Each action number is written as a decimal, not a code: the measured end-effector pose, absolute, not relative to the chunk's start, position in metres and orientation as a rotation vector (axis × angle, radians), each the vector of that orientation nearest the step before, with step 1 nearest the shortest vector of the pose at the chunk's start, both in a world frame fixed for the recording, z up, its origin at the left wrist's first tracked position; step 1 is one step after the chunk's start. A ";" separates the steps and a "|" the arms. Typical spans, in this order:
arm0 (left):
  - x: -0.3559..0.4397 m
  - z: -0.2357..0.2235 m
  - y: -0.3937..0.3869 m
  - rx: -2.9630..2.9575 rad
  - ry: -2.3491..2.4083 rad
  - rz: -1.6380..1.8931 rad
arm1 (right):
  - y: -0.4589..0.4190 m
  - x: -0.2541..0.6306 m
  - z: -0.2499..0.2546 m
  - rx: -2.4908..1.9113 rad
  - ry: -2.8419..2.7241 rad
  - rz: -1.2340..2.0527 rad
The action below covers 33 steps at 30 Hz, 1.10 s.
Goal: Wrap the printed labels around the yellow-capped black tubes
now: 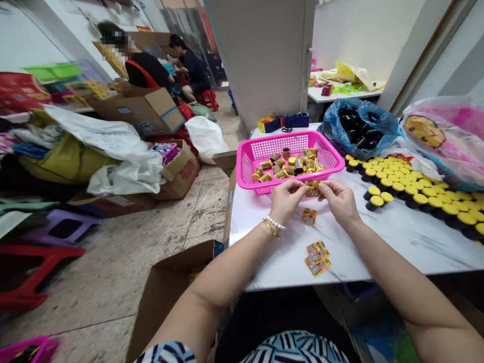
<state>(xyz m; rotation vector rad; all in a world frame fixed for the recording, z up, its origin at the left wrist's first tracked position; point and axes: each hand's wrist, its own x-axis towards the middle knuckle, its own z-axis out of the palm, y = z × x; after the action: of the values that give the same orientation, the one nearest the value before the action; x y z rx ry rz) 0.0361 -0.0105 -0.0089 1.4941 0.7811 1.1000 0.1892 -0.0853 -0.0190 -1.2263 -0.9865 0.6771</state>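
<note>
Packing workshop, cardboard cartons [139,108], plastic stools [45,217], tiled floor [113,272]

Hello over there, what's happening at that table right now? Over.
Left hand and right hand pinching a small printed card. Pink plastic basket of small canisters just ahead. Loose printed cards on the marble-look table near the wrists.

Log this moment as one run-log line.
left hand: pinching label | right hand: pinching label | pink basket: small canisters | table: loose labels
</note>
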 end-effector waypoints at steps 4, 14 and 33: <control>0.035 -0.006 -0.014 1.485 0.730 1.119 | -0.086 0.188 -0.018 -1.273 -1.015 0.664; 0.031 0.008 -0.029 1.497 0.689 1.219 | -0.088 0.189 -0.015 -1.233 -0.985 0.589; 0.030 0.005 -0.021 1.537 0.698 1.151 | -0.091 0.185 -0.023 -1.278 -1.147 0.460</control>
<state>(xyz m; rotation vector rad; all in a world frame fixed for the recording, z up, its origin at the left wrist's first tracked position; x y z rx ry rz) 0.0301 -0.0206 0.0048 1.5373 0.6983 1.1514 0.1850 -0.0906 -0.0233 -1.2776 -1.1466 0.4599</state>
